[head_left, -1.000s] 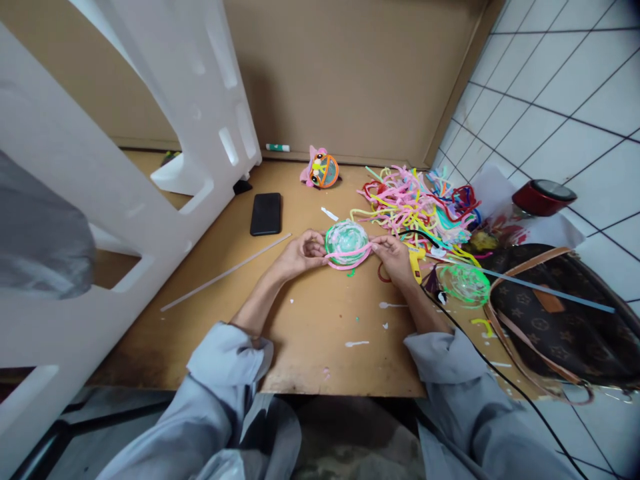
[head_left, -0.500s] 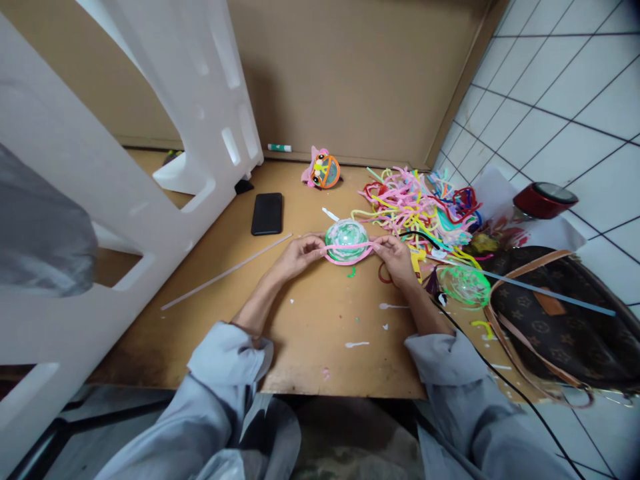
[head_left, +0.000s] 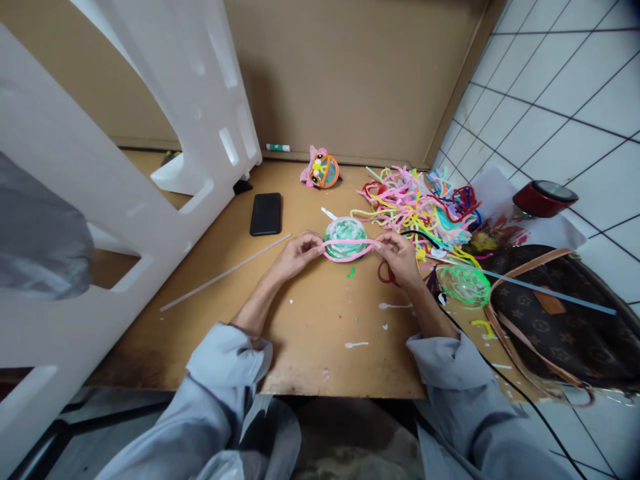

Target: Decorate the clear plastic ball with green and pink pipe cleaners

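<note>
A clear half-dome with green streaks (head_left: 345, 235) sits just above the wooden board (head_left: 310, 313), ringed by a pink pipe cleaner (head_left: 349, 257). My left hand (head_left: 296, 253) pinches the pink pipe cleaner at the dome's left side. My right hand (head_left: 399, 255) pinches it at the right side. Both hands are closed on the pipe cleaner, which is stretched across the dome's front.
A heap of coloured pipe cleaners (head_left: 417, 203) lies behind my right hand. A second green-streaked dome (head_left: 465, 285), a brown bag (head_left: 560, 317), a black phone (head_left: 265, 213), a finished toy ball (head_left: 323, 170), a long glue stick (head_left: 225, 272), white foam blocks (head_left: 150, 133) and a red lid (head_left: 544, 197) surround the spot.
The dome and both hands have risen slightly and shifted away from me. The pink pipe cleaner is pulled tighter around the dome.
</note>
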### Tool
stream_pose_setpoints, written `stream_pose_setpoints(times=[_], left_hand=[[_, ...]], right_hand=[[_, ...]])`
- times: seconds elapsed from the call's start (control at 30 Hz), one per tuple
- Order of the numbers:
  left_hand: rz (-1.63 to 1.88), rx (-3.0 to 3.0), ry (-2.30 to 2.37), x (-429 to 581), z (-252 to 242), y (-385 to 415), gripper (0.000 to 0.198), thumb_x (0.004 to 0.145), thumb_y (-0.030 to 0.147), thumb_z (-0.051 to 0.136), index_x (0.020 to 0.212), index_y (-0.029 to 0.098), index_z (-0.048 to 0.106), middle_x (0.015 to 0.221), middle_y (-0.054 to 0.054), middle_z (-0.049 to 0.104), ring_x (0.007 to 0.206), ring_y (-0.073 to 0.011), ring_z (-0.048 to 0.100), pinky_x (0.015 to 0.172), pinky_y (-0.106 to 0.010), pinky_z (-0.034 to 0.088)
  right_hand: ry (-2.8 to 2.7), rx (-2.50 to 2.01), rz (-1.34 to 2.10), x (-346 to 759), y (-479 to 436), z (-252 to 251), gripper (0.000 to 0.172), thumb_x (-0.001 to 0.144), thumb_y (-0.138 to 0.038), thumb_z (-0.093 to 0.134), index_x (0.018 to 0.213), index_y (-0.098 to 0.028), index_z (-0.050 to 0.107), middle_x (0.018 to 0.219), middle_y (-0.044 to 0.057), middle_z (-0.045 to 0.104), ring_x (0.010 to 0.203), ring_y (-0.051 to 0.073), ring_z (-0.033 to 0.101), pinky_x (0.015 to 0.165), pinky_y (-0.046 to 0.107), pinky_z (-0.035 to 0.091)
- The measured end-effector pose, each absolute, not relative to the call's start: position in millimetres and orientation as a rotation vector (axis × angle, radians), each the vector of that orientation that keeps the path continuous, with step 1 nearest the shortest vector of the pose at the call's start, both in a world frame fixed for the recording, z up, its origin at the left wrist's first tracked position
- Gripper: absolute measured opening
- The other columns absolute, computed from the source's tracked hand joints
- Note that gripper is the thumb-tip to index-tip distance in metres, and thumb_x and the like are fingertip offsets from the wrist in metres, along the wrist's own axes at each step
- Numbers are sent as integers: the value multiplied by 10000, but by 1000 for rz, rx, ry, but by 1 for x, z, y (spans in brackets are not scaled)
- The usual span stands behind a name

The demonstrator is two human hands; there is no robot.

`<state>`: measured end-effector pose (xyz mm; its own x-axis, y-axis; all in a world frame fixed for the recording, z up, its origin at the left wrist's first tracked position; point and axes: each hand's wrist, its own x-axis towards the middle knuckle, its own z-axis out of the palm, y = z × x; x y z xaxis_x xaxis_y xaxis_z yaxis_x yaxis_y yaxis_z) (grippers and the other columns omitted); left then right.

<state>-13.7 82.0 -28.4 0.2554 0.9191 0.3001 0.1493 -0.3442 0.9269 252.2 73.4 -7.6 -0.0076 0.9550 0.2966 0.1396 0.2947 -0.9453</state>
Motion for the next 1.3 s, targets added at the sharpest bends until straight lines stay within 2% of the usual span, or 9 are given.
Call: stream_pose_setpoints(times=[0.13,0.37,0.83,1.13,1.3], left_hand=[[1167,1609,1010,-12,-25,81,439,762,593,753,791,164,667,680,-7,642,609,-115,542,604,-239,425],[1154,1413,1002,-10,-18,78,506,689,626,799,833,166,645,643,1,676,474,-79,519,486,-210,383],[1328,1177,944,-14,-12,80,424,606,489,878,722,150,652,690,-39,728,535,-88,597,524,-207,447],[1460,993,935,-19,-3,82,324,579,347,837,639,156,582,600,4,680,475,-51,551,488,-168,423],[1435,956,992,-28,-6,87,183,563,258,754,602,151,609,564,4,670,438,-46,516,446,-165,399]], right_hand=[[-1366,-1070,997,252,71,-5,260,704,-441,772,730,-222,636,588,-42,623,497,97,514,495,228,421],[-1206,-988,1148,253,72,-9,365,660,-502,833,735,-209,630,642,-9,719,496,98,599,494,215,467],[-1181,-960,1169,244,73,-9,389,638,-499,849,744,-221,599,639,-17,719,525,116,634,560,250,514],[-1177,-900,1144,216,89,16,284,676,-426,792,731,-229,596,615,-28,674,513,108,608,537,245,521],[-1205,-890,1158,206,109,30,209,628,-322,767,671,-223,589,544,-47,626,464,85,564,490,216,486]])
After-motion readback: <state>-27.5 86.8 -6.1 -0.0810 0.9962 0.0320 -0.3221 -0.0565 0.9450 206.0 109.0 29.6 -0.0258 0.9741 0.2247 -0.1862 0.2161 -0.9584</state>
